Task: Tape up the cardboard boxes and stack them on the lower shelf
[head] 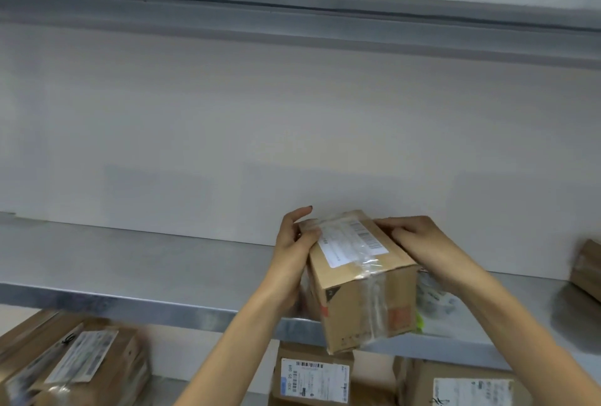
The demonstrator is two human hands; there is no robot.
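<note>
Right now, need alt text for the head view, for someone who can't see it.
Two bare hands, left hand and right hand, hold a taped cardboard box with a shipping label above the edge of a metal shelf. Three more labelled boxes sit on the lower shelf below, and another box rests at the far right of the metal shelf.

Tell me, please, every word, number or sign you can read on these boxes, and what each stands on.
"2": in a dark triangle on the held cardboard box, side face.
"330- D5 069": reads roughly so, sideways on the label of the lower-shelf box.
Barcodes and other label print on every box: too small or blurred to read.
</note>
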